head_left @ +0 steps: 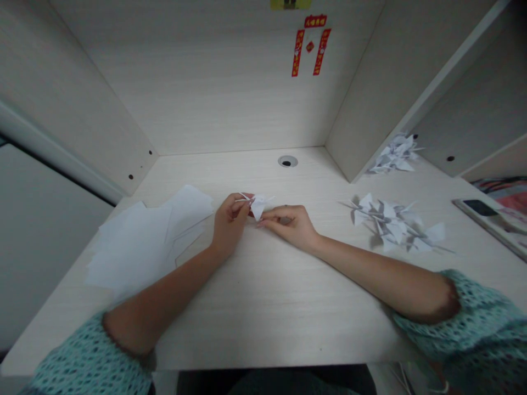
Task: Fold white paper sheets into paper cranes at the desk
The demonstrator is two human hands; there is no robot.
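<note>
Near the middle of the desk, a small white folded paper crane (258,206) is held up between my two hands. My left hand (231,219) pinches its left side between thumb and fingers. From the right, my right hand (290,224) has its thumb and forefinger closed on the crane's lower edge; the exact contact is too small to make out. A spread of loose white paper sheets (140,241) lies beside my left forearm. Beyond my right forearm sits a pile of finished paper cranes (389,219).
A second heap of paper cranes (397,153) lies by the upright divider (370,99) at the back right. A phone (489,219) rests at the right edge. A round cable hole (287,161) is set in the desk (247,318). Red paper strips (298,52) are stuck on the back panel.
</note>
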